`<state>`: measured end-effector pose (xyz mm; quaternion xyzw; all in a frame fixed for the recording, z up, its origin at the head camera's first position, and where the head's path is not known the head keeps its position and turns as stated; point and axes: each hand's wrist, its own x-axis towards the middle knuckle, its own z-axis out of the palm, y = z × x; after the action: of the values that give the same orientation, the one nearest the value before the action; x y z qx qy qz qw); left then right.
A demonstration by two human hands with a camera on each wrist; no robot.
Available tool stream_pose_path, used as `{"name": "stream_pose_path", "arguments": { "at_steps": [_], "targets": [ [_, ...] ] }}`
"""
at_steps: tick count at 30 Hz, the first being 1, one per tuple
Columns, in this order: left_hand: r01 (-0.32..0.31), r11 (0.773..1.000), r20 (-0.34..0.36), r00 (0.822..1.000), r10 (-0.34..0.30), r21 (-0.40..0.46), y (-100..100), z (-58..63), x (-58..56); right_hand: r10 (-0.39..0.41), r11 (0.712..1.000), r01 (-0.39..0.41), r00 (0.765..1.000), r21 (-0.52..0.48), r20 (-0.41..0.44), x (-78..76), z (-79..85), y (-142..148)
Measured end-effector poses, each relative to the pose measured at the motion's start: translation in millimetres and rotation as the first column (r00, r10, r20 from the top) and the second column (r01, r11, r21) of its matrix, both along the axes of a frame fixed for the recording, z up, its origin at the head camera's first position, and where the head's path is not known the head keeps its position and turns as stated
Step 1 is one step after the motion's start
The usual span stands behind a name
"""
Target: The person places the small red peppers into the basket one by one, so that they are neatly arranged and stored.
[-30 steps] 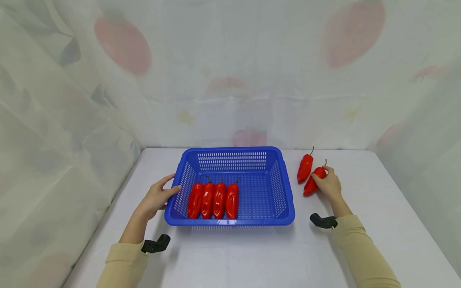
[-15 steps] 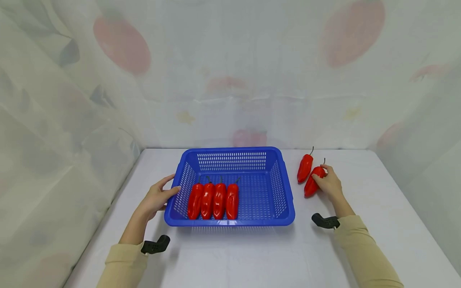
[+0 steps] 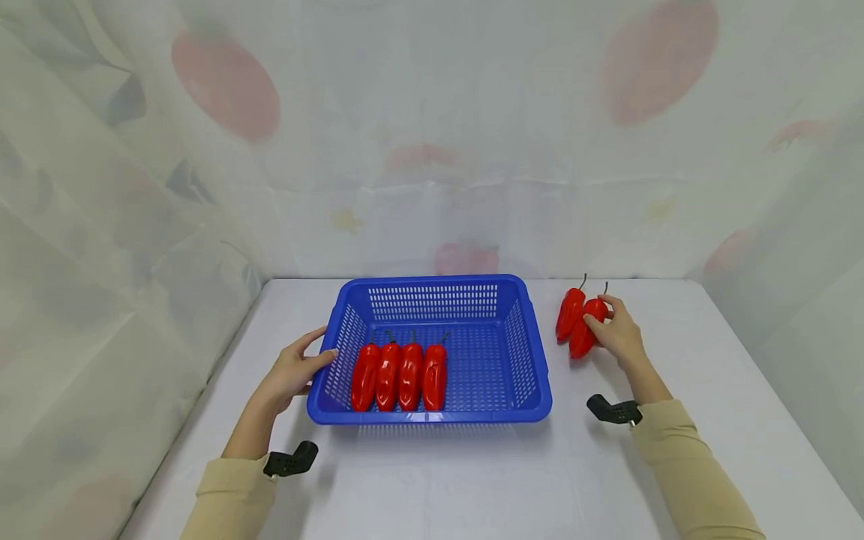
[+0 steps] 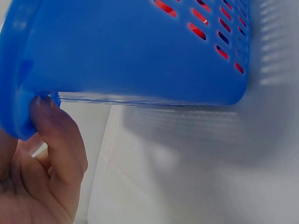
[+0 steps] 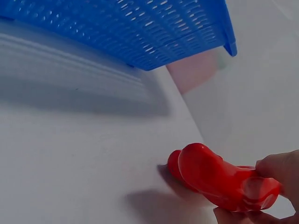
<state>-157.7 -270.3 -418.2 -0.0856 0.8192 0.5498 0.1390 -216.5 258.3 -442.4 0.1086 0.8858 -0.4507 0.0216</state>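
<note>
In the head view, my left hand (image 3: 293,373) holds the left rim of a blue plastic basket (image 3: 432,418), thumb over the edge. The left wrist view shows its fingers curled under the basket rim (image 4: 11,88). Several red chili peppers (image 3: 388,377) lie side by side in the basket's left half, stems pointing away. My right hand (image 3: 621,337) pinches another red chili pepper (image 3: 584,334) near its stem end. In the right wrist view, the held chili pepper (image 5: 215,179) partly covers one more red chili pepper (image 5: 174,163), which lies on the table right behind it.
The white table (image 3: 432,487) runs back to a pale curtain (image 3: 432,217) with fruit prints. Similar sheeting hangs at the left and right sides. A black wrist camera (image 3: 610,410) sits at each sleeve cuff.
My right hand has shifted away from me with its chili pepper, which now stands closer to the other loose one and looks raised. The left hand and basket stay put.
</note>
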Motion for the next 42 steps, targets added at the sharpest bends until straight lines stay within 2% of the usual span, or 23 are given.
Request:
{"name": "stream_pose_path", "arguments": {
  "at_steps": [11, 21, 31, 42],
  "targets": [
    [0.002, 1.0, 0.0, 1.0, -0.002, -0.006, 1.0, 1.7, 0.9, 0.077, 0.997, -0.075, 0.992, 0.021, -0.104, 2.4, 28.0, -8.5],
    [0.004, 1.0, -0.001, 1.0, -0.004, -0.006, -0.2, -0.3, -1.1, 0.103, 0.995, -0.103, 0.982, 0.005, -0.156, -0.8, 47.4, -17.5],
    [0.006, 1.0, -0.003, 1.0, -0.006, 0.0, 0.4, 2.0, -0.1, 0.125, 0.991, -0.13, 0.978, -0.021, -0.165, -3.8, 67.4, -35.1],
    [0.005, 1.0, 0.0, 1.0, -0.005, 0.003, -0.1, 1.8, -0.3, 0.184, 0.98, -0.193, 0.972, -0.052, -0.15, -5.8, 79.2, -56.7]
  ]
}}
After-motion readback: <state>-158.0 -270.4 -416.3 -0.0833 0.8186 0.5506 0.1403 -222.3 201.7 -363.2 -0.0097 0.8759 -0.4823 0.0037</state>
